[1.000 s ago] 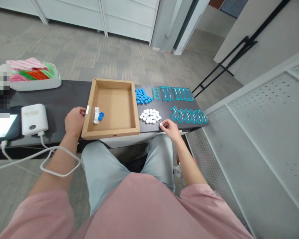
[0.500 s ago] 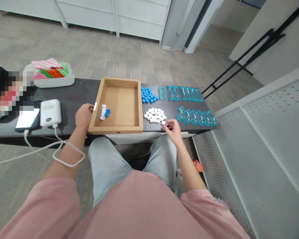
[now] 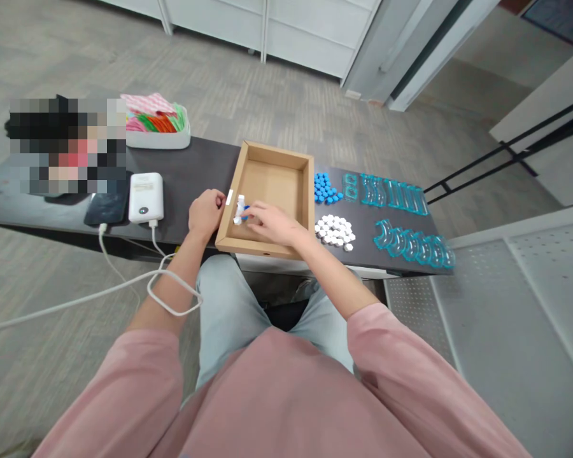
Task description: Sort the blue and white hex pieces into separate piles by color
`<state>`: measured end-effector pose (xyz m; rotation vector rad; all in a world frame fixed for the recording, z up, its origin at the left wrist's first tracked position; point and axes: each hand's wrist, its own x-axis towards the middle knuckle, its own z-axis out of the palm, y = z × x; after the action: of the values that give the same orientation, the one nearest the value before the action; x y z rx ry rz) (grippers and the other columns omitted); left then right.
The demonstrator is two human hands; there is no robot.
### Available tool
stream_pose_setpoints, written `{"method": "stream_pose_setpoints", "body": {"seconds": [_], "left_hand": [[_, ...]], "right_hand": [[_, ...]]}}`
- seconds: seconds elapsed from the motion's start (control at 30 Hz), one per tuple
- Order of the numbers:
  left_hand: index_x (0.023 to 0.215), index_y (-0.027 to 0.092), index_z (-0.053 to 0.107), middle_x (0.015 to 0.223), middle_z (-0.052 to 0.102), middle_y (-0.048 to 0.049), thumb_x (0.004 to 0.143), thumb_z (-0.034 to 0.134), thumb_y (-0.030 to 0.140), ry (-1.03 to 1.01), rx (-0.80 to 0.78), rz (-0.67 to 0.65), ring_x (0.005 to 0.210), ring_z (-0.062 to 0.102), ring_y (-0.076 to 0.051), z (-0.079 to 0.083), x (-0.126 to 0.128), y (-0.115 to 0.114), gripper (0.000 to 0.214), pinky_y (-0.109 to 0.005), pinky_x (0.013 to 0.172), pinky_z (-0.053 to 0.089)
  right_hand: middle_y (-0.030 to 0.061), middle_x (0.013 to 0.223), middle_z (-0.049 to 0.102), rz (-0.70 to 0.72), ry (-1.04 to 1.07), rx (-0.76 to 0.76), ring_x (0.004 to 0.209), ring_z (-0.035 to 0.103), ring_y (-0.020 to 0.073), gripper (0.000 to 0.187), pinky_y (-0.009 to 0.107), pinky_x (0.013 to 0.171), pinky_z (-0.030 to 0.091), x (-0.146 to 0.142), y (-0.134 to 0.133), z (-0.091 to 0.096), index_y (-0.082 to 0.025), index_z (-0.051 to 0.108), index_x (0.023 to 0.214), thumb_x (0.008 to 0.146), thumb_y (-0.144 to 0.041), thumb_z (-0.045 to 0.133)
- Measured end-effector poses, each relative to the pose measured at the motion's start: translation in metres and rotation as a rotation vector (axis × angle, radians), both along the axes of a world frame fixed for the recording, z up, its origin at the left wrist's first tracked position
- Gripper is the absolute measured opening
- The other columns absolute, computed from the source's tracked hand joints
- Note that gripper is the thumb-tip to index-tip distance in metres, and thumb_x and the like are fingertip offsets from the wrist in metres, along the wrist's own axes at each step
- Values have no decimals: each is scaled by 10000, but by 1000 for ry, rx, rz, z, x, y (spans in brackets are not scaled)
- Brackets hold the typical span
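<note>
My right hand [image 3: 273,222] is inside the shallow cardboard tray [image 3: 266,249], palm down. Its thumb and fingertips come together beside a short column of small white plastic pieces [image 3: 240,202] and a blue piece [image 3: 246,211]. Whatever lies between these fingertips is hidden. My left hand [image 3: 207,212] rests on the table against the outer left wall of the tray, its fingers curled in with nothing visible in them. Just right of the tray lie a group of white pieces [image 3: 334,230] and, behind it, a group of blue pieces [image 3: 325,188].
Clear teal plastic parts line the table's right side: curved ones [image 3: 413,243] in front, straighter ones [image 3: 394,193] behind. On the left are a white power bank [image 3: 146,198], a phone [image 3: 106,202] and a basket [image 3: 157,140] of colourful items. A white cable [image 3: 176,273] crosses my left forearm.
My right hand has moved left from the white pieces into the tray. My left hand stays beside the tray with its fingers more curled. The whole view has shifted and turned.
</note>
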<state>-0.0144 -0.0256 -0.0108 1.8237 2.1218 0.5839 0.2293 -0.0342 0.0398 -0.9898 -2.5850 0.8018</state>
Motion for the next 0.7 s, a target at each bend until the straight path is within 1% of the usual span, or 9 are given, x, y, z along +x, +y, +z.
{"method": "stream_pose_setpoints", "body": {"seconds": [0.1, 0.2, 0.27, 0.37, 0.43, 0.5, 0.53, 0.63, 0.7], "left_hand": [[1104, 226, 791, 1148, 795, -97, 1068, 634, 255, -10, 0, -14, 1049, 725, -272, 0, 0, 0, 163, -358, 888, 502], [1102, 235, 788, 1145, 791, -92, 1093, 612, 293, -17, -1, -28, 1040, 722, -271, 0, 0, 1, 185, -357, 879, 504], [1102, 237, 789, 1155, 790, -94, 1104, 598, 303, -17, 2, -38, 1055, 724, -273, -1, 0, 2, 202, -354, 877, 508], [1104, 238, 795, 1161, 792, -100, 1108, 593, 312, -14, 3, -41, 1072, 730, -279, -1, -1, 2, 215, -353, 877, 517], [1107, 240, 801, 1162, 796, -101, 1104, 600, 311, -10, -1, -42, 1083, 733, -282, -1, -1, 2, 213, -353, 882, 523], [1115, 239, 809, 1178, 802, -104, 1097, 608, 309, -6, -3, -42, 1097, 737, -286, -1, -2, 2, 214, -357, 891, 528], [1122, 235, 814, 1187, 805, -106, 1092, 612, 305, -5, -3, -41, 1104, 738, -289, -1, -2, 2, 217, -360, 896, 531], [1161, 221, 821, 1212, 809, -105, 1077, 620, 293, -9, -13, -30, 1130, 741, -290, -2, -4, 3, 229, -355, 915, 537], [1201, 215, 812, 1238, 810, -93, 1072, 622, 285, -11, -36, -24, 1159, 737, -279, -1, -6, 4, 240, -339, 932, 535]], "right_hand": [[120, 1442, 753, 71, -202, 72, 1183, 719, 278, 262, 388, 1001, 526, -27, 15, -4, -228, 810, 1324, 1109, -160, 676], [109, 1414, 759, 69, -320, 94, 1084, 711, 275, 157, 389, 912, 506, -31, 17, -8, -238, 817, 1187, 1088, -183, 708], [103, 1360, 761, 41, -299, 85, 1048, 697, 267, 101, 387, 892, 499, -25, 15, -9, -241, 796, 1099, 1079, -193, 710], [89, 1243, 759, -12, -118, 38, 1039, 689, 255, 80, 383, 928, 517, -5, 9, -7, -243, 736, 1027, 1056, -190, 683], [74, 1142, 758, -95, 33, 1, 1020, 693, 250, 65, 383, 946, 537, 18, 2, -1, -250, 688, 984, 1027, -203, 674], [64, 1073, 762, -232, 146, -23, 983, 701, 251, 40, 383, 914, 555, 51, -9, 8, -261, 672, 983, 1015, -272, 693], [64, 1066, 770, -314, 185, -28, 963, 704, 253, 65, 385, 885, 561, 71, -15, 13, -266, 688, 1019, 1016, -327, 710], [72, 1134, 802, -577, 266, -10, 928, 707, 265, 316, 418, 857, 582, 143, -43, 24, -293, 752, 1268, 1006, -472, 746], [87, 1160, 811, -751, 309, 36, 934, 707, 287, 380, 462, 885, 599, 192, -65, 24, -311, 781, 1293, 1001, -549, 735]]}}
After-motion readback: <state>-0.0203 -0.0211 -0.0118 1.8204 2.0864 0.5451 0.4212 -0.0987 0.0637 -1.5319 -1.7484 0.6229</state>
